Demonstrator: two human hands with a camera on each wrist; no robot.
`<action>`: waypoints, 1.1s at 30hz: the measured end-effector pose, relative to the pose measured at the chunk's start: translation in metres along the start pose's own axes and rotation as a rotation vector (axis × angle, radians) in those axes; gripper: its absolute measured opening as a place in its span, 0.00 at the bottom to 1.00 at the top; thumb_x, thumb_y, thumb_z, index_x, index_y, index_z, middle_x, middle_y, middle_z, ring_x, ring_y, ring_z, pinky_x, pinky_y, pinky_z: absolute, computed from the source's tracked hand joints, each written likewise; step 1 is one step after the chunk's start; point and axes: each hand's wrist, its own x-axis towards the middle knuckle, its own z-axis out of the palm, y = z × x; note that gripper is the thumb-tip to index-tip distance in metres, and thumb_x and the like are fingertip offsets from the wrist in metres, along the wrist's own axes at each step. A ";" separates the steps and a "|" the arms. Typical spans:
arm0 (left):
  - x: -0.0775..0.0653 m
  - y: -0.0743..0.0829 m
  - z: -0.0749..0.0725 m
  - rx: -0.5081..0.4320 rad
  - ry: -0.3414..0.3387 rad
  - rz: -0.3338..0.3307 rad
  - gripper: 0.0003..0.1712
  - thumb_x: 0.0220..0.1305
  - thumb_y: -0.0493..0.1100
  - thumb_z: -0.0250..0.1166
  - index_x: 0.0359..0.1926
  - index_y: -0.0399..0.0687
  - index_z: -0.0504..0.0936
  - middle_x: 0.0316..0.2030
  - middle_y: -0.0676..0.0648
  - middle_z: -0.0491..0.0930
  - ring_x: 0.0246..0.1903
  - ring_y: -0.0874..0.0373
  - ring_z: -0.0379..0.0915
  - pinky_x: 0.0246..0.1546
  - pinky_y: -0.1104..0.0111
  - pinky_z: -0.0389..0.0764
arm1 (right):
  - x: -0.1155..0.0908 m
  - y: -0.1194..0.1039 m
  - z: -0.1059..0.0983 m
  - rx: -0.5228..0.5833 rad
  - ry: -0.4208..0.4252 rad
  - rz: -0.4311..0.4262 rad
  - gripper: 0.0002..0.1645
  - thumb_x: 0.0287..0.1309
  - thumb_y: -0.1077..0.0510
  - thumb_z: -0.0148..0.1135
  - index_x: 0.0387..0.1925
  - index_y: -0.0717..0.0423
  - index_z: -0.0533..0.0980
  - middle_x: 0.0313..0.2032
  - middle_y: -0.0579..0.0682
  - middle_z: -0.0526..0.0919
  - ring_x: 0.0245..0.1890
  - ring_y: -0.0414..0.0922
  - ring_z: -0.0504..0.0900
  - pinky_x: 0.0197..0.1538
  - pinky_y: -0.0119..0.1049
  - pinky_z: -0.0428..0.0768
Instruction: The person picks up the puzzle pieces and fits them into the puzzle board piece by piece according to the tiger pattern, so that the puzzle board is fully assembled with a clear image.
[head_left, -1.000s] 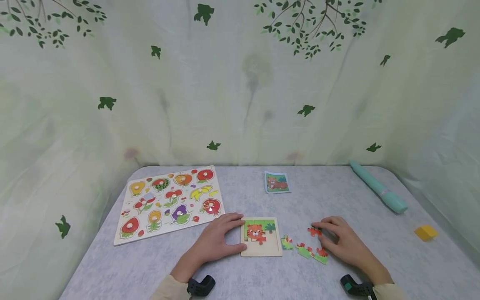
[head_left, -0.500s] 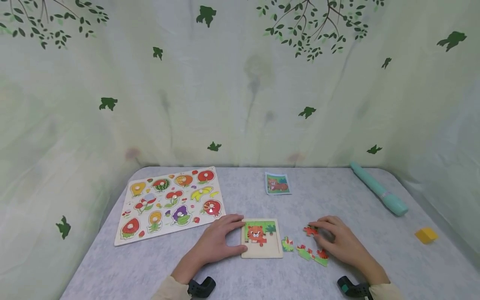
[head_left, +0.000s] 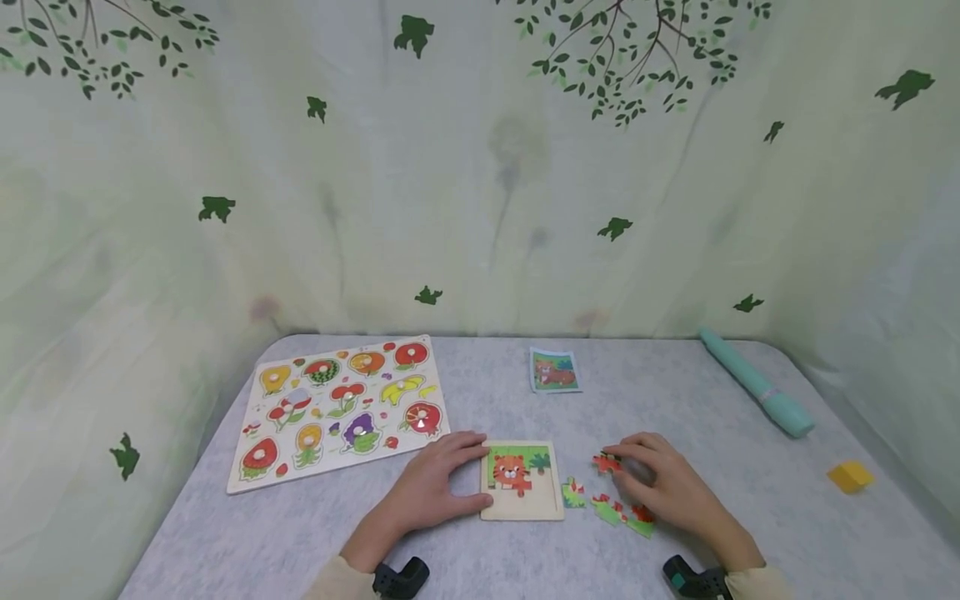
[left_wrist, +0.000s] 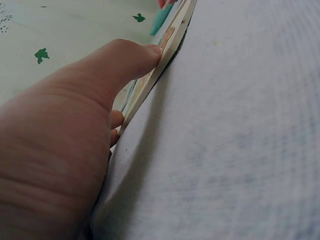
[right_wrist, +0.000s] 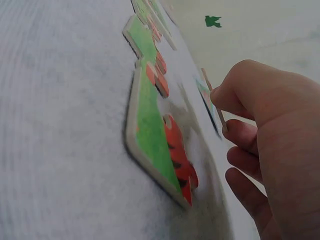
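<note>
A square wooden puzzle tray [head_left: 521,507] lies in the middle of the table, with an orange tiger's face and green background fitted in its upper part. My left hand [head_left: 438,482] holds the tray's left side, the thumb at the near corner and the fingers at the far one. Between thumb and fingertips, my right hand [head_left: 667,483] pinches a red-orange puzzle piece [head_left: 605,463], seen edge-on and lifted in the right wrist view. Loose green-and-red pieces [right_wrist: 147,117] lie below that hand, while another loose piece [head_left: 573,493] sits just right of the tray.
A white fruit peg puzzle board [head_left: 337,415] occupies the table's left. Behind the tray lies a small picture card [head_left: 555,371]. A teal tube-shaped object [head_left: 753,383] and a yellow block [head_left: 851,477] are at the right. A printed curtain [head_left: 465,167] hangs behind the table.
My right hand has moved left toward the tray, carrying the pinched puzzle piece. The left hand stays at the tray's left side.
</note>
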 end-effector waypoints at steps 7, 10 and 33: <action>0.000 0.000 0.000 0.001 0.001 0.001 0.39 0.59 0.66 0.73 0.68 0.57 0.79 0.72 0.55 0.71 0.74 0.51 0.62 0.71 0.43 0.66 | 0.007 -0.005 0.000 0.037 -0.050 -0.027 0.20 0.60 0.59 0.74 0.52 0.37 0.86 0.45 0.34 0.79 0.46 0.37 0.74 0.46 0.38 0.81; 0.001 0.000 0.000 0.005 0.007 0.005 0.39 0.59 0.66 0.73 0.68 0.57 0.80 0.72 0.55 0.71 0.74 0.51 0.63 0.71 0.44 0.66 | 0.010 -0.008 0.001 0.059 -0.073 -0.020 0.18 0.61 0.57 0.74 0.52 0.37 0.86 0.45 0.33 0.78 0.45 0.36 0.73 0.45 0.36 0.81; 0.000 0.001 -0.002 0.002 0.003 0.000 0.39 0.59 0.66 0.73 0.68 0.57 0.79 0.72 0.55 0.71 0.74 0.52 0.63 0.71 0.44 0.66 | 0.022 -0.029 0.013 0.112 -0.131 -0.114 0.19 0.61 0.54 0.74 0.54 0.37 0.85 0.48 0.32 0.78 0.50 0.35 0.75 0.50 0.40 0.82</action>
